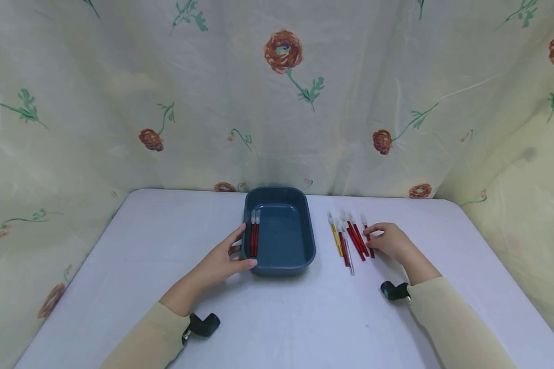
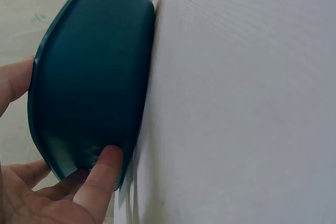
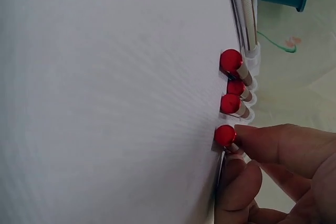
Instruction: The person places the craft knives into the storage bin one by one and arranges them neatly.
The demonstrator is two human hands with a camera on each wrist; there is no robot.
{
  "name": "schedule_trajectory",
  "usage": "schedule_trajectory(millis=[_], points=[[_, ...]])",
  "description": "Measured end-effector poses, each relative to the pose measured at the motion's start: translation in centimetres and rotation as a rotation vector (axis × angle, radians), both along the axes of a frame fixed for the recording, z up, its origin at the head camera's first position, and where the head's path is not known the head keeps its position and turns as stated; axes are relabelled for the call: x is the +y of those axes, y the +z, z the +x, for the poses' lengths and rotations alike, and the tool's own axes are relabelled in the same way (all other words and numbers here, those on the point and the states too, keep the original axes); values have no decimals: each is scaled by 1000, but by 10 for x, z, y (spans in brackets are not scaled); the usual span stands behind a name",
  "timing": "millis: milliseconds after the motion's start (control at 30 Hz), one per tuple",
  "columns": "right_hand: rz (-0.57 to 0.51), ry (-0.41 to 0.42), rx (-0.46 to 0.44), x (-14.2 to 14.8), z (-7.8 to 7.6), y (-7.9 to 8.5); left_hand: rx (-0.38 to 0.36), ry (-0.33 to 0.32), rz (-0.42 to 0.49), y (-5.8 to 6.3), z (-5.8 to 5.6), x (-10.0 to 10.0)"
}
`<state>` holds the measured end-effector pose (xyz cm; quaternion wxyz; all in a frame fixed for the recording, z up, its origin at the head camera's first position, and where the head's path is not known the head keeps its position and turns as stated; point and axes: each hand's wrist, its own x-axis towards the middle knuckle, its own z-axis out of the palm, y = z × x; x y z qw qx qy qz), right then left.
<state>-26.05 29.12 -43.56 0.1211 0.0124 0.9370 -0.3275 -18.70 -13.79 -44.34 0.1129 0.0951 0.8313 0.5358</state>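
My left hand (image 1: 223,263) holds the left side of a dark blue-green plastic tray (image 1: 309,233), with fingers along its rim and outer wall. Inside the tray, along its left wall, lie two red pen-like rods (image 1: 254,240) with whitish caps. My right hand (image 1: 388,241) pinches the rightmost red rod (image 3: 226,136) between thumb and finger, low over the table. Just left of that hand lies a loose group of several more capped rods: red ones (image 1: 358,240), a yellow one (image 1: 336,238) and a silver one (image 1: 349,256). Their caps point away from me.
A white table (image 1: 277,323) bears everything. Behind it and at both sides hangs a pale flowered cloth (image 1: 203,102). Small black devices (image 1: 204,325) are strapped at both wrists, over beige sleeves (image 1: 457,323).
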Motion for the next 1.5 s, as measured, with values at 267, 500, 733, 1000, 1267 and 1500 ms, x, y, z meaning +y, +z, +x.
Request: schedule_trajectory(millis=[267, 500, 733, 1000, 1267, 1500], points=[[-34, -55, -30, 3, -1, -1, -8, 5, 12, 0, -1, 1], [-97, -42, -39, 5, 6, 4, -11, -1, 4, 0, -1, 3], [-175, -45, -48, -4, 10, 20, -5, -2, 9, 0, 0, 2], [-242, -14, -50, -23, 16, 40, -11, 6, 3, -1, 1, 1], [-324, 14, -46, -54, 21, 59, -23, 28, 3, 2, 2, 1], [-348, 17, -64, -75, 21, 69, -14, 27, 1, 1, 2, 2]])
